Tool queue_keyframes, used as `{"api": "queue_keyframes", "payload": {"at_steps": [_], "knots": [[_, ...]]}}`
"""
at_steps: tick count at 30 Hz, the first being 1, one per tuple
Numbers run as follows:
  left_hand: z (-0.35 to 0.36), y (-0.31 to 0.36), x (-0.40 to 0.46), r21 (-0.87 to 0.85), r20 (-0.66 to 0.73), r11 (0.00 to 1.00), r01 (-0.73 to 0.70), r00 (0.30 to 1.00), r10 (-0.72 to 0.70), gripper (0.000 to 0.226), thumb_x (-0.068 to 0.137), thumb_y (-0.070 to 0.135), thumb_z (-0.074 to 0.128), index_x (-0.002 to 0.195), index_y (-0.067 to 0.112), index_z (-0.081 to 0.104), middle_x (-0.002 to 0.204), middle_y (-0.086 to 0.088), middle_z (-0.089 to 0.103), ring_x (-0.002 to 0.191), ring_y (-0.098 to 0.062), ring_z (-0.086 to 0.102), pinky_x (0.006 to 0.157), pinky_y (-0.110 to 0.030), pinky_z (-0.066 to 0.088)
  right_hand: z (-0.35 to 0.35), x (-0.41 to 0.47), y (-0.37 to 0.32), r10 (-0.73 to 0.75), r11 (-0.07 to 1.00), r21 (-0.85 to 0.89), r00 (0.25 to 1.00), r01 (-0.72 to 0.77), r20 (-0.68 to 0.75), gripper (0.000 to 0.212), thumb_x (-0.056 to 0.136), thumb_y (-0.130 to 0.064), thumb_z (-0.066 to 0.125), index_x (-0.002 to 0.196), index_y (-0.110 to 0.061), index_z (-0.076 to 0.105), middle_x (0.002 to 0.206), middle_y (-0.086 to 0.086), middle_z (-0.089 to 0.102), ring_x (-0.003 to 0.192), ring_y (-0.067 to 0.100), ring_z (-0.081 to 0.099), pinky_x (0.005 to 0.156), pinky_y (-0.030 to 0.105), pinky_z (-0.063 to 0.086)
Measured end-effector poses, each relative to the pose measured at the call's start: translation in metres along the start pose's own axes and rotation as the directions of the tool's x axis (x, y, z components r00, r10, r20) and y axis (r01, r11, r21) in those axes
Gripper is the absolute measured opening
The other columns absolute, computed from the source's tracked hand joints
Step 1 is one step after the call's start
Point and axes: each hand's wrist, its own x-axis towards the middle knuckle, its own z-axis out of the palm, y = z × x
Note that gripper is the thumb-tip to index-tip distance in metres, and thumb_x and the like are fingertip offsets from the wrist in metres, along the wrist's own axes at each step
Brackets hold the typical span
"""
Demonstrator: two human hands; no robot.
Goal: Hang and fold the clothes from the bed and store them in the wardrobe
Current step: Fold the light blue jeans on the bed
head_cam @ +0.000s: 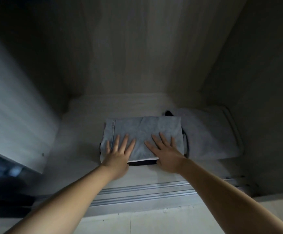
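no writing, label, brand, number or sign can be read anywhere in this view; the folded denim piece [142,132] shows only plain cloth and a seam, with no tag or print that can be made out. the pale folded garment [210,132] just beside it and the wardrobe [137,56] panels are likewise bare of lettering, and the picture is dim and blurred

sliding-door track [145,193] | pale floor [154,223] | dim light
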Motion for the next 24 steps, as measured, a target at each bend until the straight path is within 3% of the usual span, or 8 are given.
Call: {"api": "queue_keyframes", "payload": {"at_steps": [3,7,9,11,14,17,19,24], "knots": [[0.006,0.000,-0.003,-0.056,0.073,0.998,0.002,0.997,0.002,0.104,0.085,0.033,0.042,0.116,0.041,-0.056,0.128,0.008,-0.062,0.120,-0.027,-0.055,0.098,-0.055,-0.031,0.007,-0.004,-0.001,-0.036,0.999,-0.028,0.998,0.037,0.044,0.089,0.090,-0.026,0.047,0.148,-0.037,-0.019,0.156,0.006,-0.029,0.140,0.032,-0.033,0.105,0.056,-0.023],[0.003,0.001,0.000,-0.067,0.158,0.998,0.013,0.987,-0.002,0.095,0.087,0.040,0.036,0.119,0.043,-0.053,0.135,0.006,-0.057,0.125,-0.026,-0.051,0.100,-0.057,-0.030,0.000,-0.004,-0.004,-0.013,0.999,-0.038,0.993,0.017,0.115,0.092,0.090,-0.030,0.051,0.148,-0.038,-0.020,0.156,0.005,-0.030,0.141,0.031,-0.031,0.107,0.056,-0.021],[-0.011,-0.002,0.004,-0.093,0.085,0.996,-0.009,0.996,0.017,0.083,0.088,0.043,0.032,0.139,0.041,-0.033,0.152,0.005,-0.036,0.140,-0.021,-0.033,0.107,-0.055,-0.022,-0.014,-0.002,0.000,-0.016,1.000,-0.024,0.993,0.019,0.113,0.088,0.091,-0.028,0.052,0.151,-0.036,-0.012,0.160,0.005,-0.018,0.146,0.031,-0.018,0.113,0.057,-0.010],[-0.032,-0.004,0.015,-0.108,-0.100,0.993,-0.036,0.995,0.025,0.074,0.082,0.043,0.027,0.153,0.032,0.008,0.161,0.002,0.003,0.148,-0.014,-0.001,0.114,-0.052,-0.008,-0.034,0.003,0.009,-0.016,1.000,0.011,0.998,0.016,0.053,0.075,0.094,-0.024,0.050,0.153,-0.031,0.005,0.160,0.008,0.013,0.145,0.031,0.016,0.116,0.049,0.018],[-0.071,0.000,0.038,-0.140,-0.235,0.990,0.021,0.971,-0.054,0.062,0.086,0.043,0.028,0.145,0.025,0.036,0.147,-0.001,0.041,0.136,-0.016,0.036,0.113,-0.045,0.013,-0.071,0.013,0.020,0.114,0.987,0.119,0.992,-0.106,-0.060,0.062,0.095,-0.018,0.046,0.151,-0.026,0.021,0.134,0.011,0.053,0.114,0.031,0.056,0.090,0.038,0.048],[-0.117,0.012,0.047,-0.271,-0.247,0.960,0.071,0.959,-0.141,0.031,0.095,0.037,0.038,0.114,0.020,0.056,0.122,-0.010,0.061,0.111,-0.028,0.057,0.097,-0.040,0.038,-0.111,0.010,0.020,0.338,0.890,0.353,0.937,-0.287,-0.092,0.057,0.092,-0.014,0.044,0.147,-0.022,0.032,0.121,0.015,0.061,0.109,0.035,0.058,0.091,0.041,0.050],[-0.153,0.022,0.038,-0.327,-0.255,0.940,0.097,0.949,-0.186,0.024,0.095,0.035,0.038,0.088,0.018,0.053,0.104,-0.015,0.066,0.094,-0.034,0.062,0.077,-0.035,0.045,-0.140,-0.001,0.016,0.410,0.835,0.426,0.911,-0.349,-0.057,0.052,0.093,-0.020,0.044,0.144,-0.021,0.038,0.121,0.017,0.061,0.110,0.036,0.058,0.092,0.042,0.049],[-0.247,0.047,-0.003,-0.380,-0.244,0.918,0.116,0.944,-0.221,0.031,0.093,0.032,0.039,0.083,0.009,0.057,0.093,-0.019,0.067,0.084,-0.039,0.064,0.063,-0.033,0.041,-0.218,-0.050,0.003,0.474,0.793,0.439,0.881,-0.423,-0.007,0.050,0.092,-0.037,0.043,0.141,-0.026,0.041,0.128,0.010,0.059,0.115,0.032,0.057,0.090,0.038,0.045]]}}
